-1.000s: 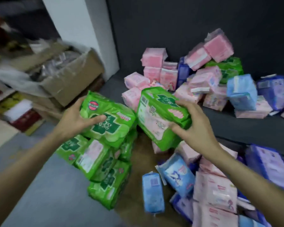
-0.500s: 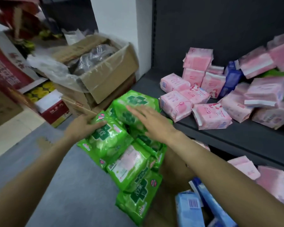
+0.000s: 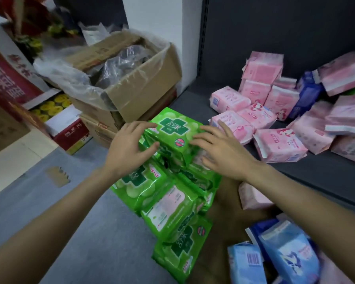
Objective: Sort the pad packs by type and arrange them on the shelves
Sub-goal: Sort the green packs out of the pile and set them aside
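Green packs point(image 3: 168, 193) stacked near-centre on floor. Both hands, left point(image 3: 127, 149) and right point(image 3: 219, 150), fingers spread, rest on top pack point(image 3: 173, 131). Pink packs point(image 3: 279, 121) jumbled on shelf point(image 3: 326, 175); blue packs point(image 3: 275, 257) unsorted: early stage.

The pink packs point(image 3: 344, 119) at the right run off the picture's edge and blur. The blue packs point(image 3: 283, 255) are cut by the bottom edge. The right hand point(image 3: 219, 148) hides part of the green stack point(image 3: 168, 201).
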Available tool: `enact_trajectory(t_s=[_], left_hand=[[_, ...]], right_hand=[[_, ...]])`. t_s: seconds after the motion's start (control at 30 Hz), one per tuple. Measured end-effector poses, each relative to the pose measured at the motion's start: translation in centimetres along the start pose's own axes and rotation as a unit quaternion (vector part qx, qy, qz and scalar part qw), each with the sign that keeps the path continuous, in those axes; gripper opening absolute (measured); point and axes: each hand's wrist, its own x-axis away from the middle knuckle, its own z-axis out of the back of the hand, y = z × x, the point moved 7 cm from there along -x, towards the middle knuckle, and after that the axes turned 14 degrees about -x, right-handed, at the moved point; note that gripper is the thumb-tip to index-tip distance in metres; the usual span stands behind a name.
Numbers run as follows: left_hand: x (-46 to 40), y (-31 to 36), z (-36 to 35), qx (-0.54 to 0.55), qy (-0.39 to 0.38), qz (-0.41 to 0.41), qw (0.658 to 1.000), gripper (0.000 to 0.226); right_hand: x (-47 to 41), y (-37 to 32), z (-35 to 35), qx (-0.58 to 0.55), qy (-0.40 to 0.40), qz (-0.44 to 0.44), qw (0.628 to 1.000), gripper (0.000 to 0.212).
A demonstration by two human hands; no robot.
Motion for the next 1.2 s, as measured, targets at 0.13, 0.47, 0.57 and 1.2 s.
enact_trajectory(t_s=[0.13, 0.47, 0.57, 1.2], left_hand=[[-3.5, 8.0, -0.1, 0.088, -0.029, -0.079, 0.993, 0.045], [-12.9, 18.5, -15.5, -0.094, -0.2, 0.03, 0.975, 0.111], [-13.5, 19.1, -16.1, -0.144, -0.188, 0.055, 0.97, 0.103], [6.6, 27.6, -18.6, 0.093, -0.286, -0.134, 0.944, 0.093]], right_hand=[[4.3, 4.8, 3.9, 0.007, 0.001, -0.085, 0.996, 0.026], [14.2, 17.7, 1.8, -0.096, -0.04, -0.506, 0.856, 0.083], [14.6, 18.3, 2.8, -0.12, 0.033, -0.485, 0.866, 0.071], [34.4, 8.1, 10.5, -0.268, 0.195, -0.359, 0.872, 0.063]])
